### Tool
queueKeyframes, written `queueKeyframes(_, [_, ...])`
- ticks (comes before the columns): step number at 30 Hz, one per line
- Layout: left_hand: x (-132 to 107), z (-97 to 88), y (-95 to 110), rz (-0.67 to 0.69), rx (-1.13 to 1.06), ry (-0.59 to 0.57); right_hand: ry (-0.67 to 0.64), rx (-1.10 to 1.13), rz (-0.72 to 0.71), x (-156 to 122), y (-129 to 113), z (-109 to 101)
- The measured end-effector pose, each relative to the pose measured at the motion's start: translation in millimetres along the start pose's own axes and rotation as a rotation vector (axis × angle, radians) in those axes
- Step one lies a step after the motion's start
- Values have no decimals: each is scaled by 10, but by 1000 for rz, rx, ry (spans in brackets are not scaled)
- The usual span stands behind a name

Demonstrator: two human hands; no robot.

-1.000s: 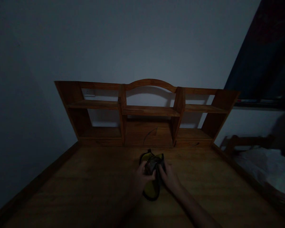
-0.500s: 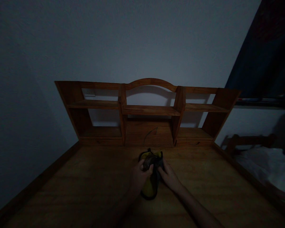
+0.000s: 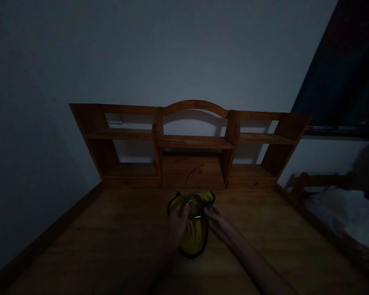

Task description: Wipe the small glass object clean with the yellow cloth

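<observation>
We are holding a yellow pouch [image 3: 194,242] on the wooden surface [image 3: 110,246], just in front of the shelf [image 3: 193,142]. Our left hand [image 3: 177,224] is lying on the pouch's left side, its grip clamped on the black-edged rim. Our right hand [image 3: 219,223] is pinching the same rim on the right. Between them a small round thing [image 3: 195,206] is sitting in the pouch's mouth, perhaps glass, though the dimness is hiding what it is. A bed [image 3: 347,217] is showing at far right.
</observation>
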State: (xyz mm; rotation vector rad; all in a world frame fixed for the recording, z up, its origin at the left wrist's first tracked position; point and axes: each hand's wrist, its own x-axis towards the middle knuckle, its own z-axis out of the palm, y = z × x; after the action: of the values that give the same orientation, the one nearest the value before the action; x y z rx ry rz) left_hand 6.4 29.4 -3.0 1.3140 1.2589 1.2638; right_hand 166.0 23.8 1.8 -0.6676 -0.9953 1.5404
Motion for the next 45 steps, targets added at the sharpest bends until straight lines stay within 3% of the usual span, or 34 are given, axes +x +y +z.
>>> queueKeyframes(5, [-19, 13, -30, 38, 11, 34, -31, 0, -17, 14, -24, 8])
queueKeyframes(15, [-63, 19, 7, 73, -29, -74, -86, -15, -2, -6, -87, -43])
queueKeyframes(26, [-60, -22, 16, 188, 298, 42, -83, -25, -24, -54, -111, -16])
queueKeyframes(33, [-84, -31, 54, 202, 283, -21, -49, -50, -14, -35, -39, -69])
queueKeyframes(45, [-161, -22, 159, 215, 220, 5, -51, -16, -25, -53, -50, -41])
